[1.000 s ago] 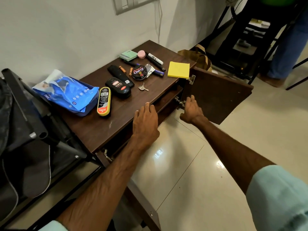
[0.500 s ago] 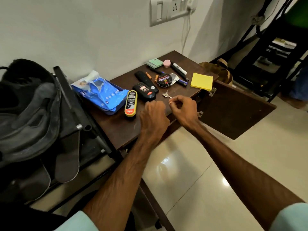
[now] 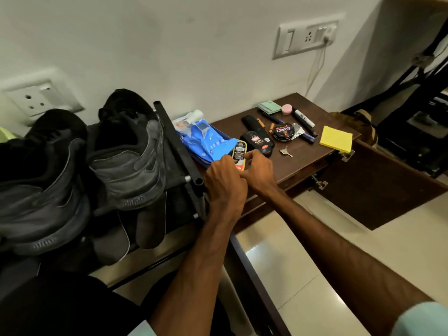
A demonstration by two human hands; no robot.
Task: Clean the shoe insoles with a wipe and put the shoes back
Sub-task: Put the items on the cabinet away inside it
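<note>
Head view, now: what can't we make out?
All head view.
- What the left hand and right hand hold, if anything: their fingers curl away from the camera and overlap.
- Near end of the yellow-black polish tube: behind the hands.
- Interior past the open cabinet door: dark, under the tabletop.
- Leftmost shoe: cut by the left edge.
- Wipes pack print: too small.

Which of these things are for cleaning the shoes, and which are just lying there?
For the job: blue wipes pack; black shoes.
Just lying about: yellow sticky notes; keys; Cherry polish tin; white marker; black polish bottle.
</note>
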